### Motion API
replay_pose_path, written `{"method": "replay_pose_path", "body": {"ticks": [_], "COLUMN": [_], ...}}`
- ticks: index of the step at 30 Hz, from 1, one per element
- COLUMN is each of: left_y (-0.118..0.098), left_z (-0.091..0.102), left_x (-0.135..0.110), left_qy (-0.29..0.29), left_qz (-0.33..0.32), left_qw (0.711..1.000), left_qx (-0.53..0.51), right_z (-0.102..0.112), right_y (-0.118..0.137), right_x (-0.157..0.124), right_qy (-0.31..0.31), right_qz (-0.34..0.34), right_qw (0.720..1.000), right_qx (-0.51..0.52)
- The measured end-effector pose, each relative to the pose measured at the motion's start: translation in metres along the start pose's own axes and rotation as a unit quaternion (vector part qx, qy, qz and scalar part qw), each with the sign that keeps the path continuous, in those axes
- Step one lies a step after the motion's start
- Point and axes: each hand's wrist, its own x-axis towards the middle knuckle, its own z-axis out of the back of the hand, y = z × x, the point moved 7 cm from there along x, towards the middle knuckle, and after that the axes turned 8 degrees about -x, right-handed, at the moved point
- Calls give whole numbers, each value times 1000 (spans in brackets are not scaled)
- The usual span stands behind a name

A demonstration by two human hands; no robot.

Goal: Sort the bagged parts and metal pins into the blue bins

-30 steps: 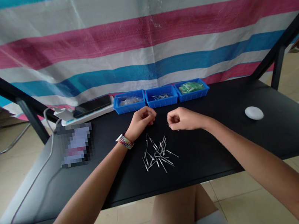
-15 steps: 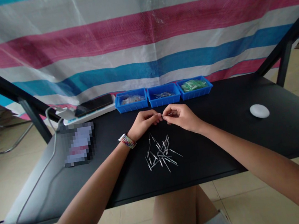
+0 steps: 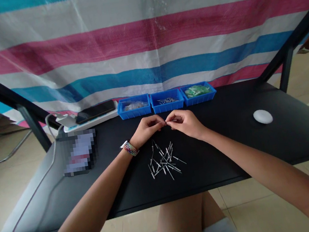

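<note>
Just in front of the blue bins, my left hand (image 3: 151,129) and my right hand (image 3: 183,122) meet fingertip to fingertip above the black table. Thumb and finger of the right hand pinch a thin metal pop rivet, mostly hidden by the fingers. The left hand is also closed in a pinch at the rivet's end; whatever small thing it grips is too small to make out. Nearer the front edge lies a loose pile of silver pop rivets (image 3: 165,161), below both hands.
Along the back stand a blue bin of clear bags (image 3: 135,112), a blue bin of rivets (image 3: 168,107) and a blue bin of green packets (image 3: 200,99). A phone (image 3: 95,111) rests on a white power strip (image 3: 93,122). A white oval object (image 3: 263,116) sits at right.
The camera view has shifted slightly. Both hands stay pinched together in front of the bins, with only a small shift of the fingers. The rivet pile looks the same.
</note>
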Motion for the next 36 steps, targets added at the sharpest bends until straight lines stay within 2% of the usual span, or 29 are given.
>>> {"method": "replay_pose_path", "body": {"ticks": [8, 15, 20, 26, 32, 36], "left_y": [6, 6, 7, 5, 7, 8], "left_z": [8, 9, 10, 7, 8, 8], "left_x": [2, 1, 2, 1, 0, 0], "left_qy": [-61, -79, -80, -56, -60, -68], "left_qz": [-26, -21, -15, -1, 17, 12], "left_qw": [996, 995, 995, 997, 998, 997], "left_qx": [-56, -58, -51, -50, -31, -33], "right_z": [6, 5, 8, 15, 13, 14], "right_y": [-7, -10, -13, -8, -2, -5], "right_x": [2, 1, 2, 1, 1, 0], "right_qy": [-21, -6, -30, -79, -76, -80], "right_qz": [-67, -117, -106, -57, -20, -25], "right_qw": [994, 984, 985, 994, 997, 996], "right_qx": [87, 138, 130, 53, 3, 1]}}
